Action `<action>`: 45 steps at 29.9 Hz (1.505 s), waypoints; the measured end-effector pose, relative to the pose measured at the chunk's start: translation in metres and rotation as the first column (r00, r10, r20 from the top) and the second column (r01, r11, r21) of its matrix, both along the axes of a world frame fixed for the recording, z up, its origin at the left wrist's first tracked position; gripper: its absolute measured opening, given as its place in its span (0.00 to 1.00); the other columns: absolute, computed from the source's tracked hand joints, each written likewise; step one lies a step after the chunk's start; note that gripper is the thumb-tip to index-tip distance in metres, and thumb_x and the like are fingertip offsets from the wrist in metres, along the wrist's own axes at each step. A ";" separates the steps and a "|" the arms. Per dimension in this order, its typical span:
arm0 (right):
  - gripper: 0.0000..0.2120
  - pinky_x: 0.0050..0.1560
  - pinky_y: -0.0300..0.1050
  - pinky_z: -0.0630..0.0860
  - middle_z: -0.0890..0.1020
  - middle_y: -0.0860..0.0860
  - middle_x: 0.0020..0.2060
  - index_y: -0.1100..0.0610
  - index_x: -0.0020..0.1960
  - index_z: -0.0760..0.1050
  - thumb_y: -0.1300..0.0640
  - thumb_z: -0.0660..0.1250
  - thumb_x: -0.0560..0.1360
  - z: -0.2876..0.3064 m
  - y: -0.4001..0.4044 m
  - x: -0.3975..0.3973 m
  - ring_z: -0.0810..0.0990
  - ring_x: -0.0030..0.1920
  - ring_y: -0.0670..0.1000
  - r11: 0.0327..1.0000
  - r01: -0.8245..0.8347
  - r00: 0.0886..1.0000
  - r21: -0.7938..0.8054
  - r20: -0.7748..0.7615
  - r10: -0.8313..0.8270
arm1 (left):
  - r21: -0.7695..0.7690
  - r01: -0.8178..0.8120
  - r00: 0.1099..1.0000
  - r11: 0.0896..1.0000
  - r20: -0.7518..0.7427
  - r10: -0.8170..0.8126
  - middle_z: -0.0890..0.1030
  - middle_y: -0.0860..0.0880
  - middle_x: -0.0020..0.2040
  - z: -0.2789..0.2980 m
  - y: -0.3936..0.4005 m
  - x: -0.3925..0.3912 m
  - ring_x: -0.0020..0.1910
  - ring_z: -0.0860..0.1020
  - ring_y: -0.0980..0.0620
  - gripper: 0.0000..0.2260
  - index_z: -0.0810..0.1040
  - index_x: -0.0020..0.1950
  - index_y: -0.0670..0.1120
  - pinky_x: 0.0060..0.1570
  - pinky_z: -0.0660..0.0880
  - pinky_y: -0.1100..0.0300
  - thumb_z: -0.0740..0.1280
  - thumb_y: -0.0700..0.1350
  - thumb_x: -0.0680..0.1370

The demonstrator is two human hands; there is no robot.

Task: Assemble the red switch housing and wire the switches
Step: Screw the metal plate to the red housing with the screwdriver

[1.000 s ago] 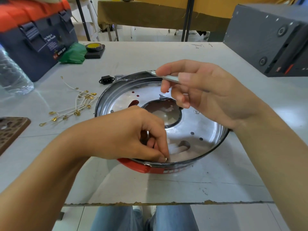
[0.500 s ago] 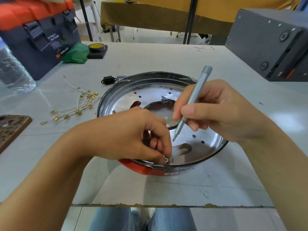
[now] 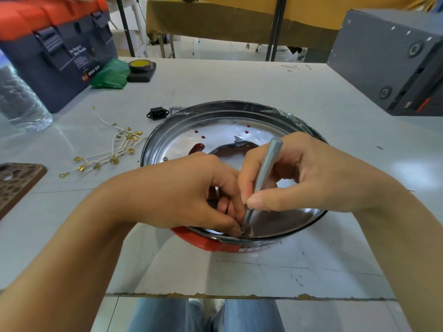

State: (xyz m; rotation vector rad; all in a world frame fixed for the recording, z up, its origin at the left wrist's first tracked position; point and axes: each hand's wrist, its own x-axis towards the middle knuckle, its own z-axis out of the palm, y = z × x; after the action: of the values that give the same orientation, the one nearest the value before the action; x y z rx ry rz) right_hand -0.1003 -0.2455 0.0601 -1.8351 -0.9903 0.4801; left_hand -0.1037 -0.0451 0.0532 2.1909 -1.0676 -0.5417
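Lower centre: left hand (image 3: 191,195) pinching probably a screw, right hand (image 3: 299,178) gripping screwdriver (image 3: 263,173) — keep upright, press lightly, turn slowly.

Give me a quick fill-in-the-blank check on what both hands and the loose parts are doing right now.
1. The right hand grips a slim grey metal ____.
2. Its tip meets the left hand fingertips at the round shiny metal pan's ____ rim.
3. The white wires with gold terminals lie to the pan's ____.
4. The small black power socket lies on the ____.

Missing: screwdriver; near; left; table
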 end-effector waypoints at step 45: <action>0.04 0.37 0.42 0.77 0.82 0.52 0.35 0.59 0.42 0.80 0.66 0.69 0.73 0.043 0.012 0.000 0.79 0.34 0.48 0.923 -0.045 0.992 -0.381 0.090 0.086 | -0.094 -0.080 0.996 0.992 -0.033 0.077 0.77 0.52 0.34 0.004 0.001 -0.005 0.34 0.76 0.49 0.04 0.82 0.40 0.47 0.40 0.74 0.47 0.72 0.47 0.70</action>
State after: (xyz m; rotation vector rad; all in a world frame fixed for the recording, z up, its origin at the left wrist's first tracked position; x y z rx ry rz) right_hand -0.1000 -0.2336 0.1031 -2.1961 -1.0898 0.6577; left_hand -0.1086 -0.0441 0.0574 2.1254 -0.9671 -0.4768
